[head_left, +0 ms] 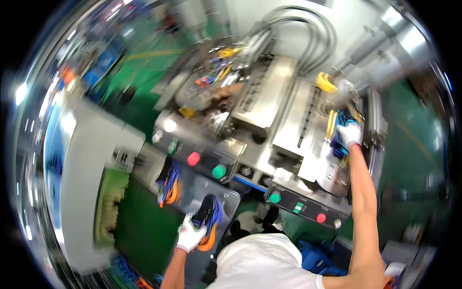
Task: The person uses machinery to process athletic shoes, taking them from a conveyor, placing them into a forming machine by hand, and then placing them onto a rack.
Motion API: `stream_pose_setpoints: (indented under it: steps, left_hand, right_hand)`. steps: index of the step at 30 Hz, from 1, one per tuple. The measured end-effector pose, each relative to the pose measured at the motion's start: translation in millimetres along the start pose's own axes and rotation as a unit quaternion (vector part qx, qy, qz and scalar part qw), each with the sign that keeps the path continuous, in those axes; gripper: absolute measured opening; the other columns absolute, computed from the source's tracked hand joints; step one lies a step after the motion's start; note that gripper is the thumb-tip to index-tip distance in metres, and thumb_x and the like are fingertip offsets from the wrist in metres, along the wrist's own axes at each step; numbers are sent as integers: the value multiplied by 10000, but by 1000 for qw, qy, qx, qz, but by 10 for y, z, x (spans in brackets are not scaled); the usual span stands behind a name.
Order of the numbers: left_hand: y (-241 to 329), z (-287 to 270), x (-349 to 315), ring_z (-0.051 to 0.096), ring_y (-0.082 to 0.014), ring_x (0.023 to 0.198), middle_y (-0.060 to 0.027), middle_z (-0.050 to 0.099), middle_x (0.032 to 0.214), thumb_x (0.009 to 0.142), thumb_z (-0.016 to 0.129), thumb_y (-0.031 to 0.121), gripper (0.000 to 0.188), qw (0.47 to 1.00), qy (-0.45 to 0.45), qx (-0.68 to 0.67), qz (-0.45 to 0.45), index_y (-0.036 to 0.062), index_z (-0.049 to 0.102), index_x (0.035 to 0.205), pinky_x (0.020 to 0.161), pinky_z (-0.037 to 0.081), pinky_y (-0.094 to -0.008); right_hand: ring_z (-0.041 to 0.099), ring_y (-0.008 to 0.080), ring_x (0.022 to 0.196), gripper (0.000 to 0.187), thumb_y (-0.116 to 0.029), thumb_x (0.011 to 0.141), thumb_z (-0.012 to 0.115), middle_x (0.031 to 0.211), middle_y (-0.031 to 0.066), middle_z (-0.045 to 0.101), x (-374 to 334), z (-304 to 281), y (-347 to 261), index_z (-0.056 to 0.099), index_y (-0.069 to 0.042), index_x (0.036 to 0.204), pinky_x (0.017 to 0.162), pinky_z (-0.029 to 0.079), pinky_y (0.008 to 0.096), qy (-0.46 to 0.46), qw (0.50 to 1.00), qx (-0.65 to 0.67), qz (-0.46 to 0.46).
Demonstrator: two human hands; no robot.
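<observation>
My left hand (191, 234), in a white glove, is closed round one end of a black and purple shoe (206, 214) with an orange sole, at a dark grey tray. A similar shoe (168, 182) sits farther left on the same tray (191, 185). Stretched far out to the right, my right hand (350, 133), also white-gloved, grips a blue shoe (340, 139) at the right station of a metal machine (293, 113). Motion blur softens its fingers. Yellow parts (331, 123) stand beside that blue shoe.
Two control panels with red and green buttons (219, 171) run along the machine's front. Its left station holds a blurred cluster of colourful parts (216, 72). Thick grey hoses (317, 36) arch behind. A pale grey machine housing (96, 144) stands at left, and blue crates (315, 257) lie lower right.
</observation>
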State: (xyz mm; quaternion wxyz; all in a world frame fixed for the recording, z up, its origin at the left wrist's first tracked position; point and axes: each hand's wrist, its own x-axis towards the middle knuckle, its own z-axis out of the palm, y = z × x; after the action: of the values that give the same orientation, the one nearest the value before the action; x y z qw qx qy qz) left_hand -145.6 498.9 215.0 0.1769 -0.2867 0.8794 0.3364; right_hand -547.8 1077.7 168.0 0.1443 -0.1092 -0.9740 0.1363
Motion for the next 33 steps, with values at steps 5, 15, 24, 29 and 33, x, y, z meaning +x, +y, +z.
stream_pose_setpoints:
  steps: [5,15,24,29,33]
  left_hand:
    - [-1184,1154,575,625,-394,1216,-214,642,1272,810,794,417,807,983,175,-35,30,78,468,1467,1047,498,-457]
    - [-1314,709,597,472,-432,1397,-237,414,1552,792,745,594,1056,992,-78,-49,91,58,286,1579,1143,377,-586]
    - [-4962,-1330,2254,540,-379,1301,-166,608,1353,871,620,44,395,878,469,50,82,75,619,1265,1125,416,-518]
    - [-5919,-3133,3416,503,-386,1375,-166,541,1492,990,509,187,452,901,397,87,-153,98,553,1431,1130,422,-518]
    - [-6412,-3724,4163,473,-376,1416,-154,489,1559,1032,423,366,538,947,197,99,-235,113,496,1501,1124,428,-541]
  right_hand:
    - [434,92,608,378,-362,877,817,705,-48,550,-58,-66,308,576,-94,762,567,389,326,-180,946,222,156]
    - [188,438,1565,973,-223,861,758,1673,300,201,-3446,529,-1792,202,63,1606,1285,168,493,-128,951,-164,-227]
    - [225,465,1542,957,-143,795,784,1639,336,240,-3827,137,-2208,281,43,1588,1279,188,496,-254,946,-61,-190]
    - [530,364,1319,743,-217,825,790,1440,260,541,-4584,-30,-1839,486,30,1456,1122,408,417,-316,902,-208,-208]
    - [621,366,1222,681,-342,862,756,1308,225,665,-4922,-524,-1677,559,-19,1429,1048,492,411,-373,872,-302,-98]
